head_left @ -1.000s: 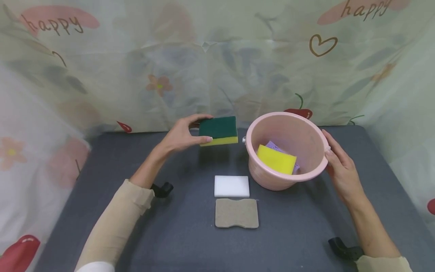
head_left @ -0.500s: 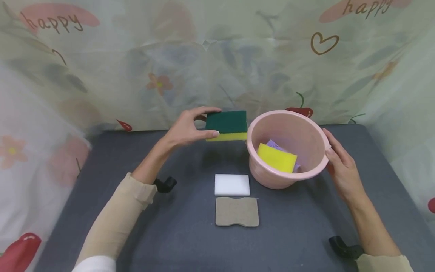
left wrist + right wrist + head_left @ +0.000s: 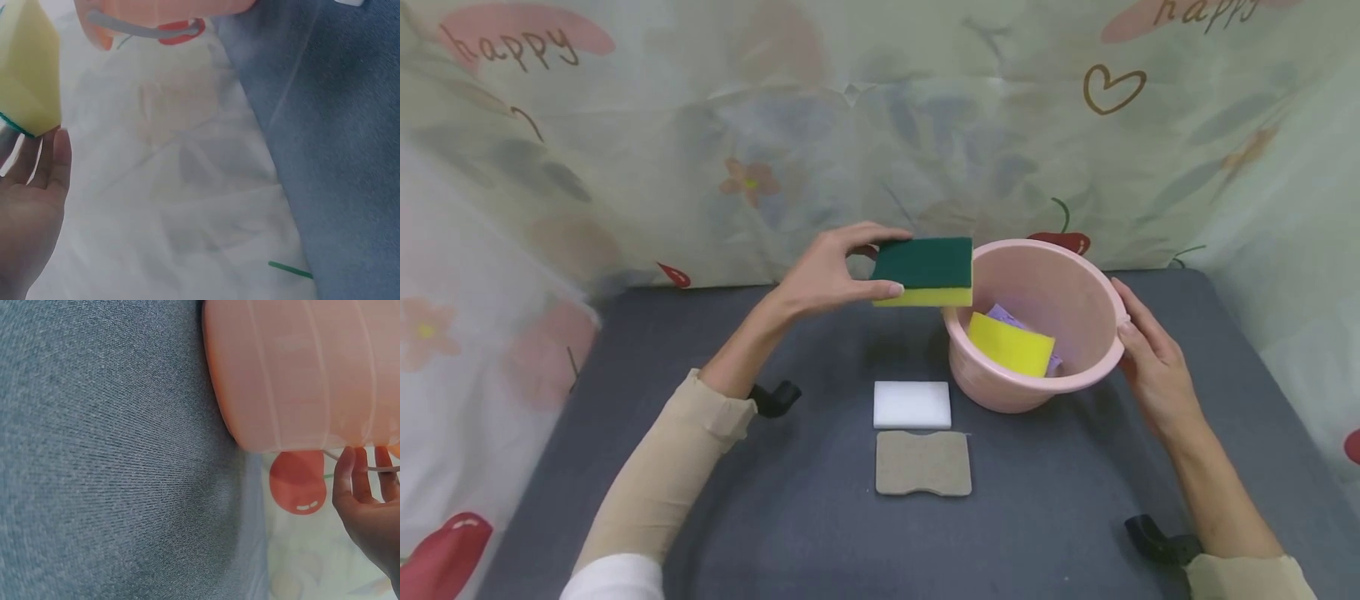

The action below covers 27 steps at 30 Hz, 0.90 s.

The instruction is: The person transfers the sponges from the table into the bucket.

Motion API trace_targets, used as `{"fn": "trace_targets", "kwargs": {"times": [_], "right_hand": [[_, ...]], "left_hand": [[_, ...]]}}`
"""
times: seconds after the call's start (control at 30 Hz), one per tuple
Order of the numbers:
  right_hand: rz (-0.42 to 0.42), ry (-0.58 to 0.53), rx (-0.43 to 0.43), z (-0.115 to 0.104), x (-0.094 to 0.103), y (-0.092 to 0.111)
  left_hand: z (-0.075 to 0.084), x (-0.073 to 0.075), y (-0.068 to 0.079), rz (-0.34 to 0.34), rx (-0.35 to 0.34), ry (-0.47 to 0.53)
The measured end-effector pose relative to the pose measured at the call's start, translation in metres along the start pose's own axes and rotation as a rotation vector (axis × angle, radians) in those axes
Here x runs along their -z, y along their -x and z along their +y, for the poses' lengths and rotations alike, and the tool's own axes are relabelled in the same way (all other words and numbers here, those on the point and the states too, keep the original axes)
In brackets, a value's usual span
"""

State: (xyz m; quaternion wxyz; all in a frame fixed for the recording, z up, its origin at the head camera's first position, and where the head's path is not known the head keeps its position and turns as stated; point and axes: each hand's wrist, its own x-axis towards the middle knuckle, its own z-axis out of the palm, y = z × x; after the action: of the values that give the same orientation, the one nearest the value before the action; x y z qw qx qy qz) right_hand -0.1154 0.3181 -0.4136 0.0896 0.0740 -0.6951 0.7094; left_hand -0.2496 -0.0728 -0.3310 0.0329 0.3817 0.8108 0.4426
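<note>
My left hand (image 3: 831,271) pinches a scouring sponge (image 3: 925,262), dark green on top and yellow below, between thumb and fingers. Held in the air, it overlaps the left rim of a pink bucket (image 3: 988,388) in the head view. In the left wrist view the fingertips press the yellow sponge side (image 3: 31,75). On the bucket's right, my right hand (image 3: 1157,358) grips the rim, thumb at the edge. The right wrist view has its fingers (image 3: 361,475) against the bucket's outer wall (image 3: 294,375). Inside the bucket lie a yellow sponge (image 3: 1011,343) and a purple piece (image 3: 1003,313), partly hidden.
A white block (image 3: 912,405) lies on the dark table (image 3: 820,517), left of the bucket's base. Just in front of it is a grey-beige pad (image 3: 922,463) with notched long sides. A printed curtain (image 3: 850,150) hangs behind the table.
My left hand has carried the green and yellow sponge rightward and slightly up, from beside the bucket to its left rim. The right hand and the bucket have hardly moved.
</note>
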Motion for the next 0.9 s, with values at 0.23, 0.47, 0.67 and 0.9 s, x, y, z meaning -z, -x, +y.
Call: {"fn": "trace_targets", "kwargs": {"times": [0.23, 0.47, 0.67, 0.9], "right_hand": [[0.007, 0.021, -0.001, -0.001, -0.001, -0.002], [0.004, 0.048, 0.001, 0.001, 0.002, 0.0], [0.003, 0.064, 0.006, 0.0, 0.002, -0.001], [0.005, 0.09, -0.004, -0.001, 0.002, -0.001]], "left_hand": [[0.009, -0.008, -0.012, -0.029, -0.047, 0.01], [0.015, -0.018, -0.025, -0.065, -0.079, -0.003], [0.02, -0.026, -0.038, -0.115, -0.07, -0.006], [0.026, -0.037, -0.054, -0.177, -0.07, -0.002]]}}
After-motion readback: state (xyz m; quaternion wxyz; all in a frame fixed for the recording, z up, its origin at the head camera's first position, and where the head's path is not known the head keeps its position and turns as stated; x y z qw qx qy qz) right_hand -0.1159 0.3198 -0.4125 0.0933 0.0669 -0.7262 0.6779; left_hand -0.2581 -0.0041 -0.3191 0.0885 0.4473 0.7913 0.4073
